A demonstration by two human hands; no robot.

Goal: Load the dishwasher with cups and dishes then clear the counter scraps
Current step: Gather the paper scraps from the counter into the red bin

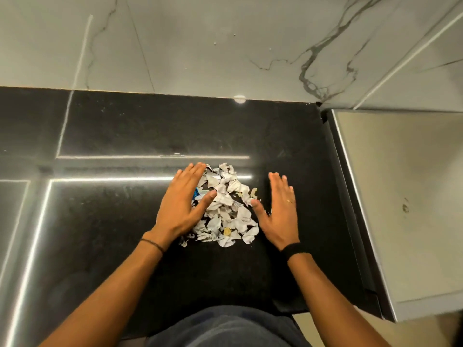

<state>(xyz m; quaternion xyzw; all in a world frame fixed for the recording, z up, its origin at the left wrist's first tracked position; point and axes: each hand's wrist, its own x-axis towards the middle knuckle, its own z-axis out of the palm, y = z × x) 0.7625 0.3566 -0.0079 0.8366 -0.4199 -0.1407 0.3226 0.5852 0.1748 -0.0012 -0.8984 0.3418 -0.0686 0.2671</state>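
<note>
Nearest, dark-clothed torso (225,326) at the bottom edge, two bare forearms (120,291) reaching forward. On the black counter (125,126), a heap of torn paper scraps (228,211) between both hands. Flat and released, the left hand (183,204), fingers straight, thumb lying over the heap's left side. Likewise unclenched, the right hand (278,214), fingers straight, thumb tip at the heap's right edge. Well to the right, a steel appliance top (400,196).

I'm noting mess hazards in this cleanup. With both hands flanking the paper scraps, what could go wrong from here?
The paper scraps are a loose heap; squeezed between the flat left hand and right hand, pieces could slip out the open near side. Stray bits by the left wrist may be left on the black counter.
</note>
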